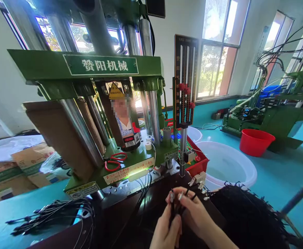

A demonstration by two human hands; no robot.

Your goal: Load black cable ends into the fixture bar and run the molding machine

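Close together above the dark front table, my left hand (164, 224) and my right hand (196, 212) are both closed on thin black cables. A small silvery connector (172, 197) on a black cable stands up between the fingers of my left hand. My right hand pinches a black cable near a small pale tip, with thumb and forefinger bent inward. The cables' lower parts are hidden by my palms. Just beyond my right hand lie several pale connector ends (200, 185), beside a large pile of black cables (241, 211).
Behind my hands stands a green press (138, 155) with steel columns and red-handled scissors (115, 162) on its bed. A bundle of black cables (50, 214) lies at left. At right are a red control box (196, 166), a white tub (250, 173) and a red bucket (256, 143).
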